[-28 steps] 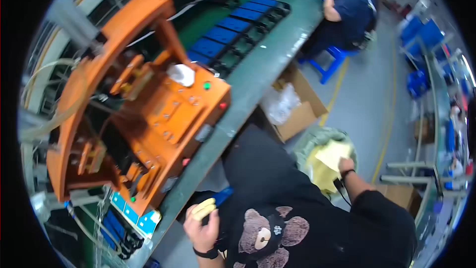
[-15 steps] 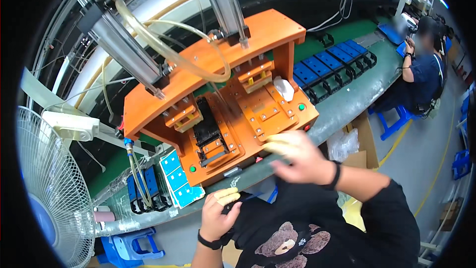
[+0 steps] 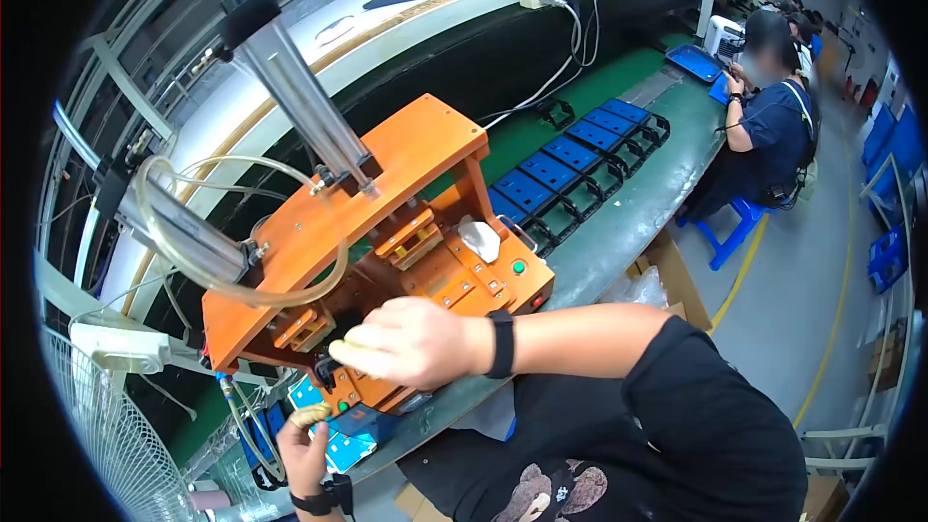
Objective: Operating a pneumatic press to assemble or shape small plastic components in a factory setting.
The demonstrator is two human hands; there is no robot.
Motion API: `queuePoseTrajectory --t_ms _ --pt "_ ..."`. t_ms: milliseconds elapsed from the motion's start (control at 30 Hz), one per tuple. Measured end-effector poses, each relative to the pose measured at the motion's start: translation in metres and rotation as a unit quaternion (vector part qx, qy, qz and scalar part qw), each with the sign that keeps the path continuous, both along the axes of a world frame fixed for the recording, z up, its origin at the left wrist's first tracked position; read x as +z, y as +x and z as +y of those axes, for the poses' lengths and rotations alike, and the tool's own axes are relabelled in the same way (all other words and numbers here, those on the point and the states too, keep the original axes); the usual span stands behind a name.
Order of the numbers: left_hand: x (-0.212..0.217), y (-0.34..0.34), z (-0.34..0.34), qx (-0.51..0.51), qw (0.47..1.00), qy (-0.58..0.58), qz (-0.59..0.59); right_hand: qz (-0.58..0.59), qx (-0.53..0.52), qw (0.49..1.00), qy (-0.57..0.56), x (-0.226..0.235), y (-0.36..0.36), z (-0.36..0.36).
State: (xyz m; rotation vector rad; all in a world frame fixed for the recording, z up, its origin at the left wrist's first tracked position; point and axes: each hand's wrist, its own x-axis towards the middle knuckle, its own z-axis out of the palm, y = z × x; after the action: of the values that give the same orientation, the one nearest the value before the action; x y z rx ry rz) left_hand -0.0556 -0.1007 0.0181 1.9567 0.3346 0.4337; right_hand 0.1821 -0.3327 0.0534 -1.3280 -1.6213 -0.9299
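Dark blue in colour, a flat piece [image 3: 363, 422] sits at the near left corner of the orange press [image 3: 406, 184], just beyond the left hand [image 3: 304, 454]. The left hand is bent at the fingers, with yellow finger covers [image 3: 314, 413] on the tips; whether it grips the piece cannot be told. The right hand [image 3: 416, 343] reaches leftward across the front of the press, fingers extended and blurred; its grip cannot be told either. A small black part [image 3: 327, 373] shows just beside its fingertips.

Light blue cards [image 3: 350, 451] lie on the bench near the left hand. On the right side of the press are a crumpled white wad [image 3: 478, 242] and a green button [image 3: 519, 268]. A metal cylinder [image 3: 304, 97] rises above the frame.

To the far right, a row of blue plates [image 3: 570, 153] on black frames lies along the green bench [image 3: 619, 222]. Beyond it, a co-worker [image 3: 778, 126] sits on a blue stool [image 3: 739, 232]. A wire-guard fan [image 3: 111, 435] stands at the near left.
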Motion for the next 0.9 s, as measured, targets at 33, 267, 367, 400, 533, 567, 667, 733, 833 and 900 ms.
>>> queuePoseTrajectory --t_ms 33,267,367,400,533,567,667,733,833,900 --pt "0.003 0.009 0.003 0.001 1.000 0.000 0.002 0.042 0.011 0.998 0.045 0.005 0.006 -0.014" --pt "-0.002 0.064 0.033 0.040 0.988 0.122 0.081 0.501 -0.154 0.843 0.119 -0.022 0.017 -0.196" --pt "0.009 0.094 0.024 0.039 0.989 0.046 0.138 0.623 -0.155 0.745 0.182 -0.073 0.061 -0.289" --pt "0.012 0.100 0.023 0.041 0.988 0.024 0.145 0.651 -0.159 0.725 0.158 -0.083 0.078 -0.311" --pt "-0.016 0.118 0.047 0.072 0.986 0.108 0.107 0.748 -0.178 0.630 0.106 -0.151 0.153 -0.375" --pt "-0.029 0.121 0.053 0.084 0.974 0.198 0.069 0.765 -0.197 0.607 0.089 -0.157 0.163 -0.371" --pt "-0.029 0.131 0.065 0.010 0.866 0.461 0.192 0.794 -0.188 0.574 0.069 -0.181 0.190 -0.359" --pt "-0.033 0.142 0.067 0.014 0.869 0.460 0.180 0.770 -0.231 0.595 -0.001 -0.198 0.205 -0.350" --pt "-0.049 0.136 0.088 0.046 0.962 0.237 0.130 0.721 -0.264 0.637 -0.066 -0.206 0.214 -0.321" --pt "-0.052 0.131 0.087 0.057 0.959 0.240 0.137 0.659 -0.334 0.668 -0.088 -0.202 0.210 -0.305"
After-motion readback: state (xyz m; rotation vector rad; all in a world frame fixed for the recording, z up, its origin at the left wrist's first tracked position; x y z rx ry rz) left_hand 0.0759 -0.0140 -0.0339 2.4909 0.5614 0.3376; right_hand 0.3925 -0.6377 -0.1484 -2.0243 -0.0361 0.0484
